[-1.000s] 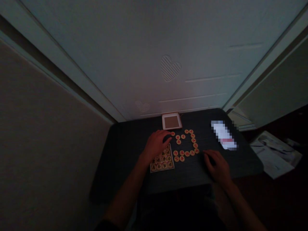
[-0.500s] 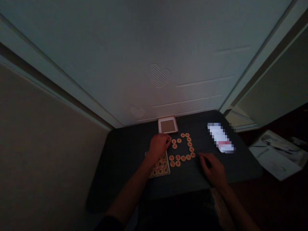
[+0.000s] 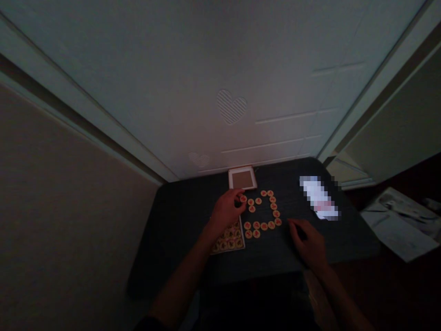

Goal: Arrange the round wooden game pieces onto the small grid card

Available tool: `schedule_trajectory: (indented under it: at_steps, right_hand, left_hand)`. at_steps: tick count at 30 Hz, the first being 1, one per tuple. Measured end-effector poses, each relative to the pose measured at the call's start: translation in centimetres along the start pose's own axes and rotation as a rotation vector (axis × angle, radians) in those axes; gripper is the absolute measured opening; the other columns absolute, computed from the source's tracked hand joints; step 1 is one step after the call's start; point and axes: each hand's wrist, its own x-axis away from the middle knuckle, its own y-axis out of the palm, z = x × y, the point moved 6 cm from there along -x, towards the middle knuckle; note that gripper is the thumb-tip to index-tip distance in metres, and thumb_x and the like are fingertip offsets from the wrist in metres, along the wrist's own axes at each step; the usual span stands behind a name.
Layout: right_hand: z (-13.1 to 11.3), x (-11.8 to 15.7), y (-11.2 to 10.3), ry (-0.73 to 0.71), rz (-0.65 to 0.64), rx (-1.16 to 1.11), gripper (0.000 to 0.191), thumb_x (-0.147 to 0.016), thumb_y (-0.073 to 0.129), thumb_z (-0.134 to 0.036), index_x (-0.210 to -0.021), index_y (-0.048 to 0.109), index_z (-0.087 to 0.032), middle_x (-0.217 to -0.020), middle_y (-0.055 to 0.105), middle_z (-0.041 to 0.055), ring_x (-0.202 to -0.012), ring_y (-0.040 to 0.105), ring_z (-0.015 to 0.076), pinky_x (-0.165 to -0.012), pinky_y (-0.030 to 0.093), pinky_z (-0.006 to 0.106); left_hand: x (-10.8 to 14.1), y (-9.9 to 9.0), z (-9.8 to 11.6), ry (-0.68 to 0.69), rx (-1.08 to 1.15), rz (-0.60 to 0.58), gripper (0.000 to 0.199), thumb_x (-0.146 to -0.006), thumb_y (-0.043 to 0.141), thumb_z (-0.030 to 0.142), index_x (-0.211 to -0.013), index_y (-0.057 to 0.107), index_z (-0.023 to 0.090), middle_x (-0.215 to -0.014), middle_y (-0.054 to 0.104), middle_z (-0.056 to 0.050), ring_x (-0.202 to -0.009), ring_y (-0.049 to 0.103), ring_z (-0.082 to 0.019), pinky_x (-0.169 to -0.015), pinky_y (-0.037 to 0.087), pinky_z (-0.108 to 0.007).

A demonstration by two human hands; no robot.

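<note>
Several round wooden Chinese chess pieces (image 3: 264, 226) with red characters lie on the dark table (image 3: 186, 220) in a bent, broken outline. My left hand (image 3: 227, 208) is at the upper left end of that outline, thumb and fingertips around one red-marked Chinese chess piece (image 3: 243, 198). Under my left wrist is a shallow box (image 3: 244, 243), partly hidden, with rows of Chinese chess pieces (image 3: 231, 243) bearing dark characters. My right hand (image 3: 308, 241) rests on the table right of the outline, its thumb and index finger curled together with nothing visible in them.
A small white-rimmed box or lid (image 3: 254, 177) lies at the back against the pale panel (image 3: 193, 115) with heart shapes. A bright, blurred-out object, perhaps a phone (image 3: 319, 197), lies at right. Beyond the table's right end stands a white box (image 3: 403, 234) on the floor.
My view has shifted slightly, moving the scene a little to the right. The left fingers have spread a bit, showing more of the piece. My right hand stays in place.
</note>
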Motion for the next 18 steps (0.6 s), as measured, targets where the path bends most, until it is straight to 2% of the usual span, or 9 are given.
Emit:
schedule_trajectory:
  at_steps: [4, 8, 13, 18]
  right_hand:
    - [0.2, 0.1, -0.1, 0.012, -0.001, 0.005, 0.024, -0.099, 0.056, -0.038, -0.110, 0.072, -0.024, -0.103, 0.077, 0.0058, -0.092, 0.074, 0.0230, -0.083, 0.059, 0.037]
    - [0.4, 0.1, -0.2, 0.022, 0.008, 0.020, 0.026, -0.099, 0.055, -0.040, -0.108, 0.073, -0.024, -0.102, 0.078, 0.0062, -0.091, 0.074, 0.0234, -0.081, 0.058, 0.036]
    - [0.6, 0.1, -0.3, 0.047, 0.004, 0.034, 0.028, -0.098, 0.055, -0.043, -0.108, 0.073, -0.025, -0.102, 0.077, 0.0057, -0.090, 0.074, 0.0236, -0.081, 0.057, 0.037]
    - [1.0, 0.2, -0.4, 0.061, 0.010, 0.042, 0.031, -0.098, 0.055, -0.046, -0.109, 0.073, -0.024, -0.105, 0.077, 0.0073, -0.092, 0.074, 0.0251, -0.081, 0.057, 0.038]
  left_hand:
    - [0.9, -1.0, -0.7, -0.025, 0.223, 0.002, 0.026, -0.085, 0.071, 0.025, -0.110, 0.071, 0.024, -0.107, 0.072, -0.004, -0.086, 0.072, -0.016, -0.079, 0.059, -0.030]
    - [2.0, -1.6, -2.1, -0.133, 0.407, 0.005, 0.022, -0.083, 0.075, 0.030, -0.104, 0.071, 0.022, -0.099, 0.075, -0.003, -0.087, 0.073, -0.016, -0.081, 0.061, -0.032]
    - [3.1, -2.0, -4.0, -0.231, 0.521, 0.012, 0.024, -0.079, 0.078, 0.032, -0.098, 0.068, 0.020, -0.093, 0.077, -0.003, -0.087, 0.074, -0.018, -0.083, 0.062, -0.035]
    - [3.9, -2.6, -5.1, -0.294, 0.574, 0.046, 0.027, -0.078, 0.079, 0.037, -0.094, 0.067, 0.019, -0.094, 0.077, -0.005, -0.087, 0.075, -0.019, -0.083, 0.063, -0.037]
